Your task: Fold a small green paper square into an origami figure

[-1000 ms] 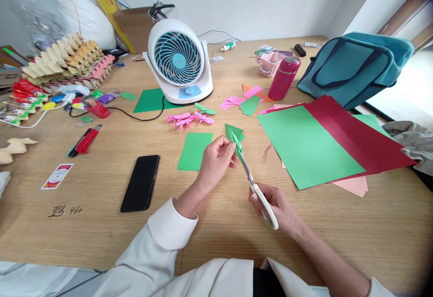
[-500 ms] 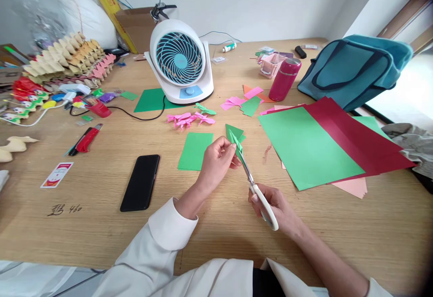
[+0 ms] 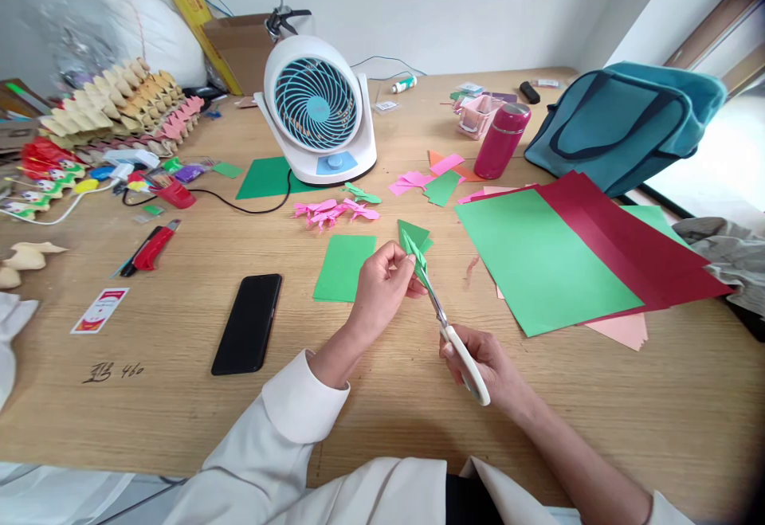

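My left hand (image 3: 387,276) pinches a small folded piece of green paper (image 3: 411,249) between thumb and fingers. My right hand (image 3: 483,358) is wrapped round the white handles of a pair of scissors (image 3: 465,360). The scissor blades reach up to the lower end of the folded paper, beside my left fingertips; how far they have cut I cannot tell. Just beyond my left hand lie dark green paper scraps (image 3: 420,233). A stack of green paper rectangles (image 3: 340,267) lies to the left of that hand, partly behind it.
Several pink folded paper figures (image 3: 331,212) lie before a white fan (image 3: 319,111). At left are a black phone (image 3: 247,323) and a red cutter (image 3: 156,246). Large green paper (image 3: 543,270), a pink bottle (image 3: 502,143) and a teal bag (image 3: 621,127) are on the right.
Both hands, the paper and the scissors keep almost the same position. At the far left edge, a white cloth-like shape has come further into view.
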### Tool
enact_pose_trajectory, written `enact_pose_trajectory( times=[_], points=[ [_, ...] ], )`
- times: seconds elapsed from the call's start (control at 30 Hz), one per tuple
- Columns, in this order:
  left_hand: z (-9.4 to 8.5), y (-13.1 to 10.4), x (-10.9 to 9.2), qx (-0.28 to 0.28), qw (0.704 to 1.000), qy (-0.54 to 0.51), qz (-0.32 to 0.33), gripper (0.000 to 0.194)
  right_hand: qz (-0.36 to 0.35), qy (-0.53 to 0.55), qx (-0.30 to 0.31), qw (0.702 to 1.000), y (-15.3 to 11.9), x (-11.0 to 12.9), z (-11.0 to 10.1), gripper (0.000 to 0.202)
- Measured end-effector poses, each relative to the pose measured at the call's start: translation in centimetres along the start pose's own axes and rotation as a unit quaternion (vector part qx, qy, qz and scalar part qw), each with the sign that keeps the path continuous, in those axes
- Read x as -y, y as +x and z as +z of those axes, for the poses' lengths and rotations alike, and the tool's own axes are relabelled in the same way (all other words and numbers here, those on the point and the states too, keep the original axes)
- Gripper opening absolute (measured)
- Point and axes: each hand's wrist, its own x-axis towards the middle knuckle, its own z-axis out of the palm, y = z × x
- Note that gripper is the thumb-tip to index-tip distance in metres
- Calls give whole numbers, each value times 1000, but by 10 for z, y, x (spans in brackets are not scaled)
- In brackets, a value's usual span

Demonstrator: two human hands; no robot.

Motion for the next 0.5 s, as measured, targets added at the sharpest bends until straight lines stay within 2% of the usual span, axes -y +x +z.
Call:
enact_pose_trajectory(
  times=[0.27,0.5],
  points=[
    [0,-1,0,3,1000,4,4,25,7,20,7,1000,-2,4,0,49],
    [0,0,1,3,1000,4,10,25,-2,-7,1,1000,0,3,0,48]
  ],
)
